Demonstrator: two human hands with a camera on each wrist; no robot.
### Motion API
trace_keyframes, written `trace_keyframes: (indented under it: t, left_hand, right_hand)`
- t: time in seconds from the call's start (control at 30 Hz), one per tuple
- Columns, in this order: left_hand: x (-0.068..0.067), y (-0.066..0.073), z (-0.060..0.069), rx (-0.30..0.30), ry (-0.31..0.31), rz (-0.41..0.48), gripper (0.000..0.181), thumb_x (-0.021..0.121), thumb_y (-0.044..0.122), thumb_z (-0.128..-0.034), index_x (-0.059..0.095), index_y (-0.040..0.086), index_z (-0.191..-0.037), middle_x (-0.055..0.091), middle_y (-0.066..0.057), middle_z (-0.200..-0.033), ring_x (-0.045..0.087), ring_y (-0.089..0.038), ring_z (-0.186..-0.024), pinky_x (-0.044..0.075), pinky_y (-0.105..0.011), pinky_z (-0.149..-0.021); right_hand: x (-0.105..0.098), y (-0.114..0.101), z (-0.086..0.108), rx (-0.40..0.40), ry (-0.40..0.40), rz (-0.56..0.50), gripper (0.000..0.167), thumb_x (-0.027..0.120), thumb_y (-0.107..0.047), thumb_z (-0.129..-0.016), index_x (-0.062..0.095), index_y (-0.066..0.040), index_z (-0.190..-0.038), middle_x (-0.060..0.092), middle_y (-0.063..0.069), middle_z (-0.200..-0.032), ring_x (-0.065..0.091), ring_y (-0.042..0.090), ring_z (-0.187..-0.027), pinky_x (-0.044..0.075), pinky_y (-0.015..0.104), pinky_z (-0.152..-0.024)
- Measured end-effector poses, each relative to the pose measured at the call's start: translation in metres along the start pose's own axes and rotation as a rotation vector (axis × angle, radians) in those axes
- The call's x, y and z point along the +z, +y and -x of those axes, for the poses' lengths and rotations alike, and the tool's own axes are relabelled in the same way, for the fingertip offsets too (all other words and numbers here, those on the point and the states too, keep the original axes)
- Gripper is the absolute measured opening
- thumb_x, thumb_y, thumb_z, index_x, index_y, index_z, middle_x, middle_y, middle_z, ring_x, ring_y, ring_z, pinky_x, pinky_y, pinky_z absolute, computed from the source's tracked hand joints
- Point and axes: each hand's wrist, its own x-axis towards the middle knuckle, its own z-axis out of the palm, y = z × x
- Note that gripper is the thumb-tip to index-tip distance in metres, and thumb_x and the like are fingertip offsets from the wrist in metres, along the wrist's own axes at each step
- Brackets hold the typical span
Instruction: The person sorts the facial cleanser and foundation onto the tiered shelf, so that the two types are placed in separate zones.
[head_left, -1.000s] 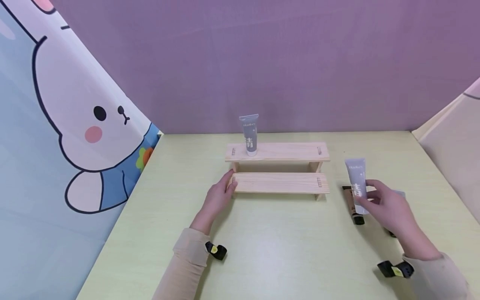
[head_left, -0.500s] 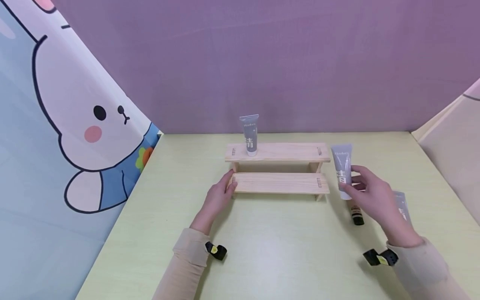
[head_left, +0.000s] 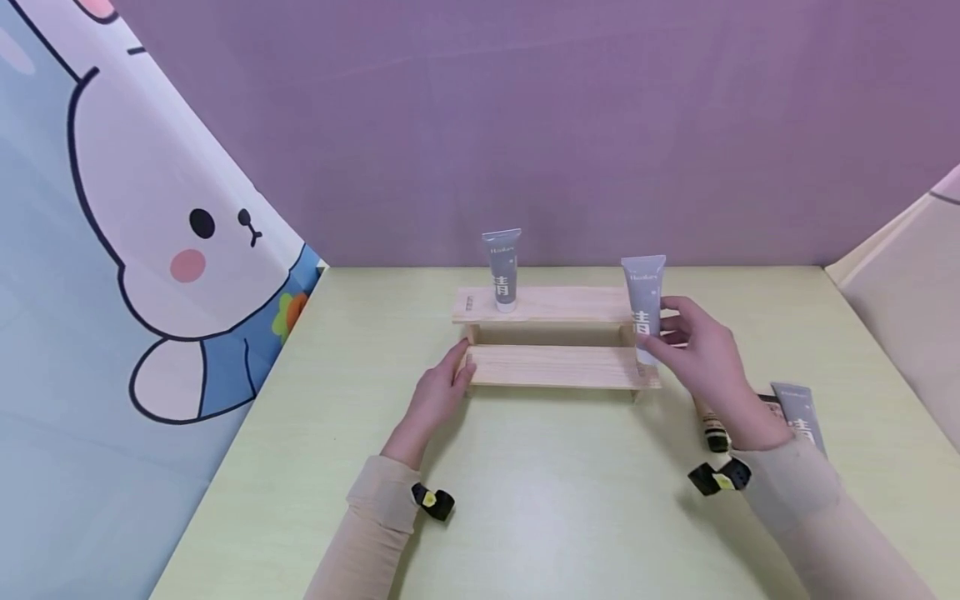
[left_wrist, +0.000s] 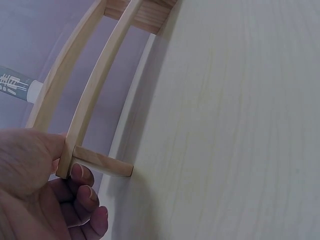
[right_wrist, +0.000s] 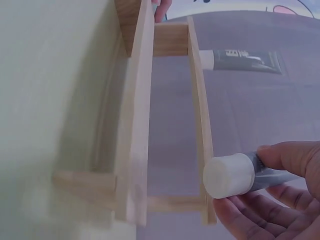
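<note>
A two-tier wooden rack (head_left: 551,367) stands on the table. My left hand (head_left: 437,396) pinches the left end of its lower board, thumb above and fingers curled beneath in the left wrist view. On the upper board, near its left end, a grey squeeze tube (head_left: 503,265) stands on its white cap. My right hand (head_left: 705,354) grips a second grey squeeze tube (head_left: 643,287) between thumb and fingers, cap down. That tube overlaps the rack's right end in the head view. Its white cap (right_wrist: 227,176) shows beside the upper board in the right wrist view, touching or apart I cannot tell.
Right of the rack, partly behind my right wrist, lie a brown tube with a black cap (head_left: 716,437) and another grey tube (head_left: 801,412). A sliver of a brown item (head_left: 771,405) shows between them. A purple backdrop (head_left: 570,133) rises behind the table (head_left: 540,508).
My right hand has carried the grey squeeze tube left and away from me, from above the lying tubes to the rack's right end. My left hand stays on the rack.
</note>
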Motion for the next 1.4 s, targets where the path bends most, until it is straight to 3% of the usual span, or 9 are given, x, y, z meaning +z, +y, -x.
trace_keyframes:
  t: [0.17, 0.3, 0.5, 0.8, 1.1, 1.4]
  left_hand:
    - [0.0, 0.0, 0.0, 0.0, -0.001, 0.003, 0.052, 0.048, 0.032, -0.1036, 0.036, 0.019, -0.152, 0.057, -0.021, -0.133, 0.053, -0.038, -0.123, 0.041, -0.052, -0.103]
    - [0.0, -0.001, -0.001, -0.01, -0.004, 0.006, 0.052, 0.048, 0.033, -0.1035, 0.035, 0.02, -0.152, 0.054, -0.019, -0.138, 0.05, -0.038, -0.126, 0.04, -0.051, -0.104]
    - [0.0, 0.0, -0.001, -0.017, -0.006, 0.012, 0.052, 0.048, 0.033, -0.1035, 0.035, 0.019, -0.152, 0.057, -0.02, -0.134, 0.052, -0.039, -0.124, 0.041, -0.052, -0.104]
    - [0.003, -0.001, -0.001, -0.013, -0.011, -0.004, 0.052, 0.047, 0.033, -0.1038, 0.034, 0.019, -0.152, 0.064, -0.022, -0.12, 0.059, -0.037, -0.114, 0.042, -0.051, -0.103]
    - [0.001, 0.001, -0.001, -0.017, -0.004, -0.001, 0.053, 0.048, 0.033, -0.1037, 0.034, 0.018, -0.152, 0.055, -0.021, -0.136, 0.052, -0.04, -0.124, 0.04, -0.052, -0.104]
    - [0.0, 0.002, 0.0, -0.018, -0.005, 0.004, 0.052, 0.047, 0.034, -0.1036, 0.035, 0.019, -0.152, 0.062, -0.021, -0.126, 0.058, -0.038, -0.117, 0.042, -0.053, -0.102]
  right_hand:
    - [0.01, -0.013, -0.017, -0.025, -0.018, -0.073, 0.047, 0.073, -0.024, -0.089, 0.053, -0.006, -0.128, 0.071, 0.018, -0.105, 0.068, 0.031, -0.09, 0.05, 0.015, -0.068]
    - [0.02, -0.025, -0.032, -0.016, -0.049, -0.134, 0.05, 0.075, -0.023, -0.088, 0.052, -0.006, -0.129, 0.07, 0.018, -0.109, 0.068, 0.031, -0.093, 0.054, 0.022, -0.069]
    - [0.04, -0.037, -0.051, 0.004, -0.096, -0.213, 0.053, 0.074, -0.023, -0.088, 0.05, -0.007, -0.132, 0.066, 0.018, -0.117, 0.066, 0.032, -0.1, 0.055, 0.042, -0.083]
    - [0.063, -0.047, -0.072, 0.014, -0.08, -0.305, 0.05, 0.074, -0.015, -0.088, 0.049, -0.004, -0.13, 0.065, 0.019, -0.117, 0.065, 0.033, -0.103, 0.054, 0.042, -0.086]
    - [0.076, -0.04, -0.081, -0.01, -0.068, -0.305, 0.051, 0.073, -0.013, -0.089, 0.047, -0.005, -0.131, 0.064, 0.02, -0.117, 0.065, 0.034, -0.102, 0.055, 0.044, -0.086]
    - [0.07, -0.041, -0.073, -0.044, -0.058, -0.22, 0.056, 0.075, -0.015, -0.087, 0.046, -0.007, -0.135, 0.064, 0.019, -0.119, 0.064, 0.033, -0.107, 0.053, 0.042, -0.09]
